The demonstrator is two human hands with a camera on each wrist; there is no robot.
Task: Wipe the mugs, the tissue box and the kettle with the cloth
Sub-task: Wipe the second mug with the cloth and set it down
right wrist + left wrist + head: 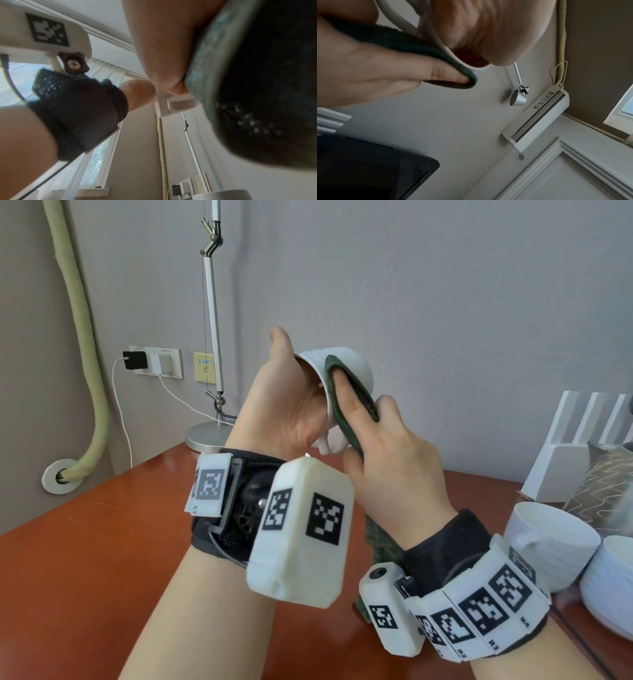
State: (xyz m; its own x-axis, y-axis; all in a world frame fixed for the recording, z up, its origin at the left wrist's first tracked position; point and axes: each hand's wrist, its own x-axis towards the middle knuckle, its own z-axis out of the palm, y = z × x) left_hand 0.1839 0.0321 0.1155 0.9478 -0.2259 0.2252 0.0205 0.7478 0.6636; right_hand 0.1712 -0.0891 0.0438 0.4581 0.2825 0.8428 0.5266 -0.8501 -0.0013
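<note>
My left hand (287,398) holds a white mug (349,364) up in the air above the table, tilted, with the palm across its mouth. The mug's handle (330,445) points down. My right hand (376,440) grips a dark green cloth (365,395) and presses it against the mug's side with a straight finger. The rest of the cloth hangs down past the wrist. In the left wrist view the cloth (399,39) folds round that fingertip at the mug's rim (448,51). The cloth (265,81) fills the right of the right wrist view.
Two more white mugs (548,542) (609,577) stand at the table's right edge, beside a patterned tissue box (596,484) and a white slatted rack (582,440). A lamp base (205,436) sits at the back of the red-brown table (102,542).
</note>
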